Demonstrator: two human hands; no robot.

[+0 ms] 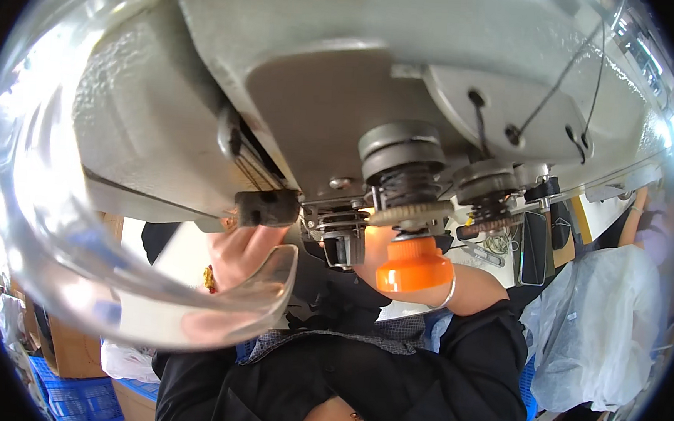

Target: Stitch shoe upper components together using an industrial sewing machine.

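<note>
The pale grey sewing machine head (348, 26) fills the upper view, close overhead. Metal tension dials (402, 149) and an orange cap-like part (417, 265) hang in front of the work area. My left hand (243, 257) lies low beside the needle area, a yellow beaded band at its wrist; its fingertips are hidden behind a dark machine part (268, 208). From the right reaches my right hand (377, 248), mostly covered by the dials and the orange part. Black cloth (336, 291) lies between the hands and my body. Whether either hand grips it is hidden.
A clear curved plastic guard (269, 303) sweeps across the left. To the right are metal thread snips (487, 255), a black flat device (534, 249) and a large translucent plastic bag (600, 327). Another person's arm (636, 217) shows beyond. Blue crates (78, 399) stand lower left.
</note>
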